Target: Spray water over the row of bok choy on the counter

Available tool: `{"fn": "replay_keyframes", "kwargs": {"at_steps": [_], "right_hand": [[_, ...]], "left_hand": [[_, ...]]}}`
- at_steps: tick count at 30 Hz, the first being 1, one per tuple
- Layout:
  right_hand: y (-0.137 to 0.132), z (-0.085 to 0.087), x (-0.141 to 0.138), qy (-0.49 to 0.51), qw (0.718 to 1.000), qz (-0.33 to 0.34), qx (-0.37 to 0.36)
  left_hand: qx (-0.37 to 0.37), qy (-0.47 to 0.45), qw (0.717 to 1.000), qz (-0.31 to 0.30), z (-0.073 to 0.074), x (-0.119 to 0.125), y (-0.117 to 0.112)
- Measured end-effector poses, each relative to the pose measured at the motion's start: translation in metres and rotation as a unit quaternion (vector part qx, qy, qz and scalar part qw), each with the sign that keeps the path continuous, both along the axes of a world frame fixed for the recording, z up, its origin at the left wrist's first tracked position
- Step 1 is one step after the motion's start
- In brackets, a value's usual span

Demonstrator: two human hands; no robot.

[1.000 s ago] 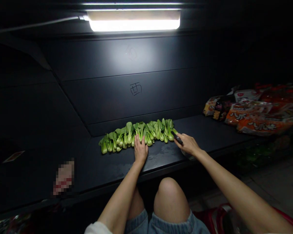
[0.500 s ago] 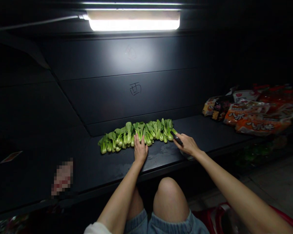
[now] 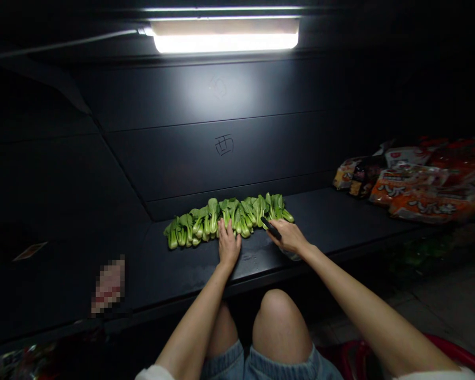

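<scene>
A row of green bok choy (image 3: 211, 216) lies along the dark shelf (image 3: 206, 264), leaves toward the back panel and pale stems toward me. My left hand (image 3: 229, 245) rests at the front middle of the row, its fingers stretched out over the stems. Further right, my right hand (image 3: 290, 236) is wrapped round what looks like a spray bottle (image 3: 271, 228). Its black head points left at the stems, and a clear body shows partly beneath the hand. Wet marks dot the shelf between my hands.
Orange snack bags (image 3: 414, 195) and red-capped bottles (image 3: 463, 150) stand at the right. A bright lamp (image 3: 227, 39) hangs above, fed by a cable from the left. A flat card (image 3: 30, 251) and a blurred-out patch (image 3: 108, 285) lie at the left. Red rims (image 3: 455, 351) show below right.
My right hand has moved left along the row with the spray bottle, uncovering the bok choy at the right end. My left hand stays on the stems. The view has shifted slightly.
</scene>
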State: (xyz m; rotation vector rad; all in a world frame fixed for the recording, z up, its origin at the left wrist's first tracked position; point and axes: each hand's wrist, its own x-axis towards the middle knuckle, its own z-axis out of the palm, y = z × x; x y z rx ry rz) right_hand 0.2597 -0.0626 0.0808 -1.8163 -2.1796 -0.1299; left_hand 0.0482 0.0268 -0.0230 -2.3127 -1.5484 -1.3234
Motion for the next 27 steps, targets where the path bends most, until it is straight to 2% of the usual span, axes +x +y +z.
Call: {"fn": "replay_keyframes", "kwargs": {"at_steps": [6, 15, 21, 27], "right_hand": [[0.004, 0.006, -0.014, -0.019, 0.999, 0.004, -0.033], [0.011, 0.010, -0.034, -0.020, 0.998, 0.033, -0.054], [0.015, 0.011, -0.046, -0.019, 0.997, 0.052, -0.060], [0.021, 0.007, -0.053, -0.033, 0.996, 0.063, -0.057]], "left_hand": [[0.023, 0.047, 0.999, -0.013, 0.001, -0.022, 0.005], [0.049, 0.129, 0.990, 0.012, 0.021, -0.050, 0.008], [0.022, 0.156, 0.986, 0.056, 0.014, -0.066, 0.005], [0.010, 0.170, 0.984, 0.060, 0.010, -0.066, 0.004]]}}
